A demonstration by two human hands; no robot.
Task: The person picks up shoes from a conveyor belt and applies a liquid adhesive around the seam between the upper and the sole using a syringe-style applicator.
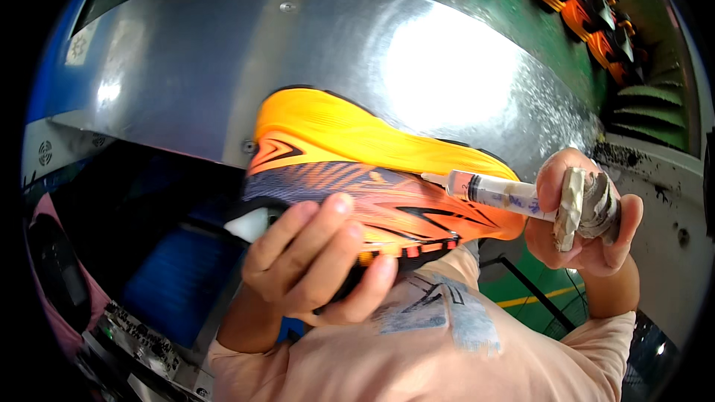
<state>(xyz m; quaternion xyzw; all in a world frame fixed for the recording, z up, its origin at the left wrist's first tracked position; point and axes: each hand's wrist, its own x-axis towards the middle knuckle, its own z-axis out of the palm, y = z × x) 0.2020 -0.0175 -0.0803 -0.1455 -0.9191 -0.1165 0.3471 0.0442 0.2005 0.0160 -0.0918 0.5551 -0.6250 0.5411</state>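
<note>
A running shoe [372, 186], orange and dark purple with a thick yellow-orange sole, is held on its side in front of my chest, sole edge away from me. My left hand [316, 260] is closed around its upper near the heel, fingers lying across the side; the thumb is hidden. In my right hand [585, 212] is a syringe [495, 190] with a white barrel, its plunger end wrapped in dirty whitish material. The syringe's thin tip lies at the line between sole and upper; whether it touches I cannot tell.
A shiny metal table [208, 59] stretches beyond the shoe, with a bright glare on it. More orange and black shoes [577, 15] stand in a row at the far right over a green floor. A blue surface [175, 279] lies below the table at left.
</note>
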